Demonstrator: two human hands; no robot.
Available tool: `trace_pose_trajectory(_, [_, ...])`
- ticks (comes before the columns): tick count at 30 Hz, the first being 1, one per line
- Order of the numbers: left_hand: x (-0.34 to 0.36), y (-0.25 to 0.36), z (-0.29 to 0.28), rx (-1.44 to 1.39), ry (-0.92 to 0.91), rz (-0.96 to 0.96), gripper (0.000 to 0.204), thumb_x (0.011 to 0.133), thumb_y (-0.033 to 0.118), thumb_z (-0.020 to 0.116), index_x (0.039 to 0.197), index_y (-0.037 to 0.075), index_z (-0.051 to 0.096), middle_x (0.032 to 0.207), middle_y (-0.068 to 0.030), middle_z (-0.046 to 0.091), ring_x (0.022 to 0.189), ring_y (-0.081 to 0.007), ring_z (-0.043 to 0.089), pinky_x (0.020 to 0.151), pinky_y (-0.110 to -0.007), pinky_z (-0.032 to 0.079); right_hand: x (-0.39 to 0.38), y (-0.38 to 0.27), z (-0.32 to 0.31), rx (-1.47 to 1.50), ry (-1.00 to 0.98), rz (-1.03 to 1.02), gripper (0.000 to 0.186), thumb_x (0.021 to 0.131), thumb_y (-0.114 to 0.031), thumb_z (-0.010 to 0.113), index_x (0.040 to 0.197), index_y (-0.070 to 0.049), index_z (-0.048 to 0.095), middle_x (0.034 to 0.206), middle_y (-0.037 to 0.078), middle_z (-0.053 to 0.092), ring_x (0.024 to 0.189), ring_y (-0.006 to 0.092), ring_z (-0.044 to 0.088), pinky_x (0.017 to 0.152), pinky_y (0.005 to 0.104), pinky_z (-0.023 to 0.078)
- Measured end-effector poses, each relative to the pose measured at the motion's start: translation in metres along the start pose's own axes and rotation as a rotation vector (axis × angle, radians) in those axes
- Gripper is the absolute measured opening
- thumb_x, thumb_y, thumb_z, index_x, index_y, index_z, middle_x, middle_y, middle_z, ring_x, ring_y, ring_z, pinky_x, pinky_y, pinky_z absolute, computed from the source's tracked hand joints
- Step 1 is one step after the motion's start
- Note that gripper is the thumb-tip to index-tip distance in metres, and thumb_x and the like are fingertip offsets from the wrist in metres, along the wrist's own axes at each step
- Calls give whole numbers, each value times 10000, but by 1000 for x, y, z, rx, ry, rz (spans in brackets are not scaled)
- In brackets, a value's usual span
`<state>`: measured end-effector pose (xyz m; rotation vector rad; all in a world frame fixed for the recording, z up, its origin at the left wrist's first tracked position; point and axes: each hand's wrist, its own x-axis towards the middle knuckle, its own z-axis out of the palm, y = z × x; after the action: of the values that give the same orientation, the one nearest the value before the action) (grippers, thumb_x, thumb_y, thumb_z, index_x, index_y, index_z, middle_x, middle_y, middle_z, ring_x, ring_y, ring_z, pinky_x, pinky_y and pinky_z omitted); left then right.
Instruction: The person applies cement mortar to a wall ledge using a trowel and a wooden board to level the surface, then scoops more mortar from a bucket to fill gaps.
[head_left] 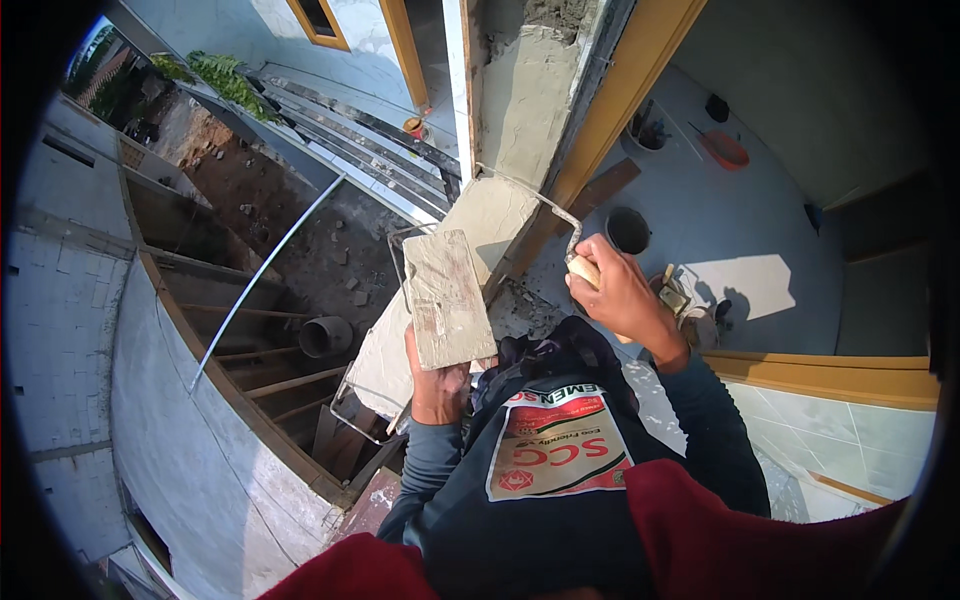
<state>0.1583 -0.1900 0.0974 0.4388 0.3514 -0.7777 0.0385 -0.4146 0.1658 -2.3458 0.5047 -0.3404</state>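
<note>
My left hand (pixel 438 392) is closed around a rectangular plastering float (pixel 450 300), its upturned face smeared with wet grey mortar. In my right hand (pixel 625 295) is a trowel (pixel 582 270), gripped by its pale wooden handle. The trowel's bent metal shank reaches toward the freshly plastered ledge (pixel 500 215); its blade is hard to make out against the mortar. Above the ledge rises a narrow plastered wall strip (pixel 530 100), smooth below and rougher at the top. Bent metal rods (pixel 340 400) run along the ledge's lower left part, which the float partly hides.
A yellow frame (pixel 625 110) borders the plaster on the right. Beyond it, a dark bucket (pixel 628 230) and an orange basin (pixel 722 150) stand on the floor. To the left lies a lower area with wooden beams (pixel 300 380), crossed by a white pipe (pixel 265 268).
</note>
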Motion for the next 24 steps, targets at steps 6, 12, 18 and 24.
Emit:
trace_pose_trajectory(6, [4,0,4,34,-36,1,351,968,238,422,1193,16,576,1061,-122,678,858,-242,701,717,-371,599,19,22,25,-24,9,75,269,834,-103,662,1019,38,526,872,265,643,851,458,638,734,447,505])
trace_pose_trajectory(12, [3,3,-1,56,-124,6,337,972,209,437,1206,3,566,1085,-135,667,897,-248,695,755,-372,593,13,-38,-36,105,206,-27,275,851,-86,674,1052,44,538,894,229,667,842,367,684,745,380,521])
trace_pose_trajectory(18, [6,3,-8,23,-229,-2,331,976,211,452,1204,1,570,1103,-139,662,929,-249,688,766,-378,591,3,-51,-57,274,293,-134,300,869,-84,668,1097,56,531,920,193,681,786,267,690,716,330,529])
trace_pose_trajectory(24, [13,-1,8,-130,-232,-150,358,986,266,430,1225,38,568,1138,-139,658,949,-281,679,768,-407,588,-14,-24,-44,1529,-614,308,363,931,-200,555,1150,83,496,862,212,592,464,151,533,377,258,433])
